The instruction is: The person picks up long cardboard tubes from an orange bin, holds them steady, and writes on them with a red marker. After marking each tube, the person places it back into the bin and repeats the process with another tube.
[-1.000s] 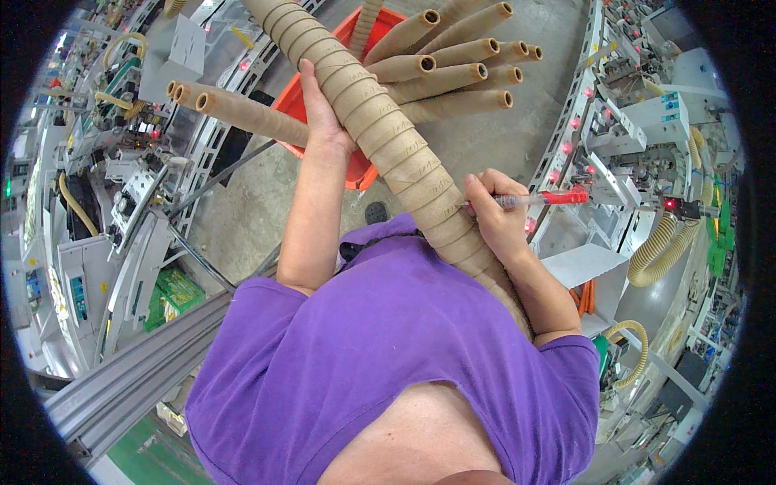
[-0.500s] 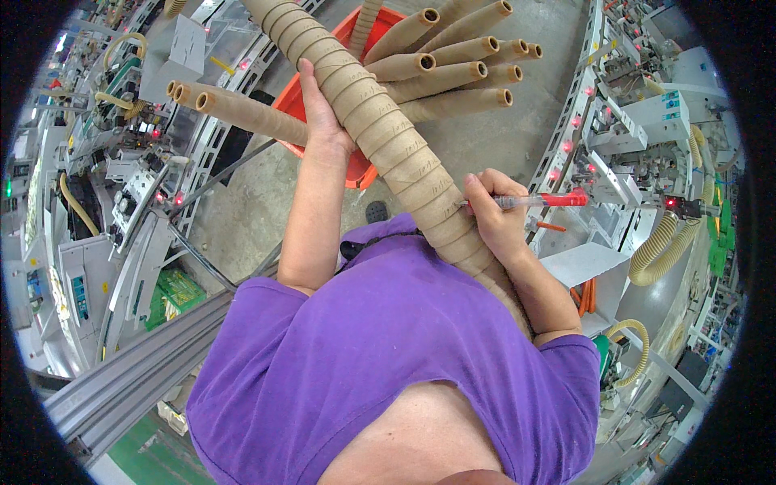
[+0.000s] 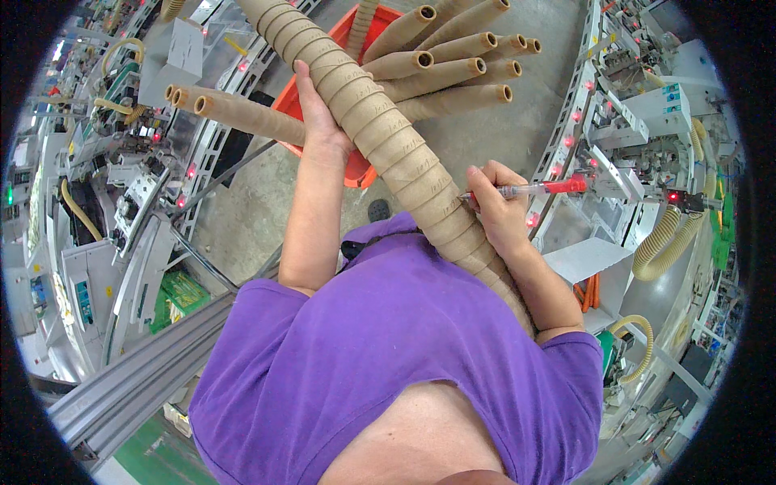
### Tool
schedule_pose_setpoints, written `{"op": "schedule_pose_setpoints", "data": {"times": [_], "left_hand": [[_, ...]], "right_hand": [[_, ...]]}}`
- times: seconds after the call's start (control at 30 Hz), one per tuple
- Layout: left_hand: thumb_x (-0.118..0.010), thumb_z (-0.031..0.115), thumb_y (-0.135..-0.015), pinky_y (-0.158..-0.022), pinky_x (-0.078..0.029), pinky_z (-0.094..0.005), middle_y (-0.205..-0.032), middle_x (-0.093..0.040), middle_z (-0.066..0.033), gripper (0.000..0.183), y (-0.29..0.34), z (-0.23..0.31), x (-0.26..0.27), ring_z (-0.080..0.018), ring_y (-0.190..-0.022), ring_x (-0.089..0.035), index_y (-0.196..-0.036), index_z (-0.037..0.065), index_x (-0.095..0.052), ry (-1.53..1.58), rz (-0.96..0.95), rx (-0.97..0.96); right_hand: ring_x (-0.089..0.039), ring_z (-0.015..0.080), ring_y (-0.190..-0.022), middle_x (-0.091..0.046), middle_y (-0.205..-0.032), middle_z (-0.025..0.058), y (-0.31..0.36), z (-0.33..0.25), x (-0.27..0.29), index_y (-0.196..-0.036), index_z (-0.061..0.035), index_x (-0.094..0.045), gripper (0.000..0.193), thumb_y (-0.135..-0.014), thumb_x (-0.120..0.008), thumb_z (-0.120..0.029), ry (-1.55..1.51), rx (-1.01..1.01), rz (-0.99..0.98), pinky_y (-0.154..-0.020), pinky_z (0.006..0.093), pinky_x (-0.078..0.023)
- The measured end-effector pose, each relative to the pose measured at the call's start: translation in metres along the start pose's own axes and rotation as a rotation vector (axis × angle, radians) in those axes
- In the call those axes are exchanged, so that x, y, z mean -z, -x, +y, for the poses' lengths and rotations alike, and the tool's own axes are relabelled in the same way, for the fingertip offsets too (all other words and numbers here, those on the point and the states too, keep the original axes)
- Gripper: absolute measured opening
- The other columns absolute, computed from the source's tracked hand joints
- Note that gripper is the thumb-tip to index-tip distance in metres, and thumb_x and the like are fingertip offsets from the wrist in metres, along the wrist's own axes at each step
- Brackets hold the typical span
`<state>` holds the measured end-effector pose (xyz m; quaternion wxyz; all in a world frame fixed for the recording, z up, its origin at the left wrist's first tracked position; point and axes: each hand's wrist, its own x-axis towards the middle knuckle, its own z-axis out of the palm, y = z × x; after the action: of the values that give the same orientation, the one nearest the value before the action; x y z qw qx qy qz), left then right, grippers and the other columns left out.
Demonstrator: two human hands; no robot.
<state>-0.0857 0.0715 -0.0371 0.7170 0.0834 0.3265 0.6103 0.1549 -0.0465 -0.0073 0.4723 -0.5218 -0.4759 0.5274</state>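
A long stack of nested brown paper cones [image 3: 402,148] slants from the top left down against my right side. Short handwritten marks run along its ringed edges. My left hand [image 3: 322,121] supports the stack at its upper part, thumb along the near side, other fingers hidden beneath. In my right hand [image 3: 503,212] is a clear pen [image 3: 559,187] with a red end, pinched with its tip at the surface of a lower cone. Behind the stack, a red bin [image 3: 288,103] holds more paper cone stacks [image 3: 451,79], their narrow open ends pointing outward.
Further cone stacks [image 3: 246,115] stick out from the bin's left side. Rows of machinery with red lights flank me, at left [image 3: 133,198] and right [image 3: 647,121]. A grey metal rail [image 3: 153,360] runs at lower left. Beige ribbed hoses [image 3: 664,246] hang at right.
The right hand and pen have shifted very slightly, with the pen tip staying at the lower cones. My left hand keeps its hold on the stack.
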Motion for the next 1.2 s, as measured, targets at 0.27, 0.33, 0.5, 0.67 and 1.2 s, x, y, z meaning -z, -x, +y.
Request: {"op": "schedule_pose_setpoints", "data": {"times": [0.27,0.33,0.5,0.67,1.2], "left_hand": [[-0.046,0.076,-0.079,-0.072,-0.055,-0.0459,-0.088,-0.063,-0.0160,0.078,-0.009,0.008,-0.005,-0.0302,-0.081,-0.063,-0.104,0.004,-0.056,-0.013,0.083,-0.047],[-0.046,0.076,-0.079,-0.073,-0.055,-0.0463,-0.089,-0.063,-0.0158,0.077,-0.010,0.010,-0.007,-0.0304,-0.081,-0.063,-0.105,0.004,-0.055,-0.019,0.107,-0.045],[-0.047,0.076,-0.079,-0.073,-0.055,-0.0471,-0.089,-0.063,-0.0158,0.078,-0.010,0.011,-0.008,-0.0307,-0.080,-0.063,-0.105,0.004,-0.054,-0.018,0.085,-0.004],[-0.048,0.076,-0.079,-0.073,-0.055,-0.0468,-0.089,-0.063,-0.0163,0.077,-0.011,0.011,-0.003,-0.0308,-0.081,-0.063,-0.106,0.004,-0.054,-0.013,0.100,0.016],[-0.048,0.076,-0.078,-0.080,-0.053,-0.0481,-0.100,-0.061,-0.0164,0.080,-0.013,0.009,0.005,-0.0314,-0.091,-0.061,-0.115,0.005,-0.051,-0.022,0.095,-0.018]], "right_hand": [[-0.040,0.0070,-0.048,-0.047,-0.054,0.0006,0.003,-0.005,0.008,-0.058,-0.0015,-0.045,0.034,-0.088,-0.060,-0.005,0.132,0.300,-0.134,-0.045,0.0257,-0.029],[-0.040,0.0075,-0.048,-0.048,-0.054,0.0013,0.005,-0.009,0.006,-0.057,-0.0011,-0.046,0.034,-0.088,-0.060,-0.005,0.172,0.296,-0.214,-0.044,0.0262,-0.029],[-0.040,0.0068,-0.048,-0.047,-0.053,0.0014,0.005,-0.011,0.002,-0.057,-0.0009,-0.044,0.035,-0.088,-0.061,-0.005,0.316,0.397,-0.223,-0.044,0.0264,-0.029],[-0.039,0.0056,-0.049,-0.046,-0.053,-0.0001,0.006,-0.010,0.005,-0.058,-0.0013,-0.043,0.035,-0.088,-0.060,-0.004,0.260,0.278,-0.226,-0.044,0.0258,-0.029],[-0.040,0.0056,-0.051,-0.047,-0.055,-0.0008,0.001,0.002,0.005,-0.057,-0.0047,-0.041,0.037,-0.090,-0.058,-0.007,0.218,0.167,-0.076,-0.046,0.0245,-0.030]]}}
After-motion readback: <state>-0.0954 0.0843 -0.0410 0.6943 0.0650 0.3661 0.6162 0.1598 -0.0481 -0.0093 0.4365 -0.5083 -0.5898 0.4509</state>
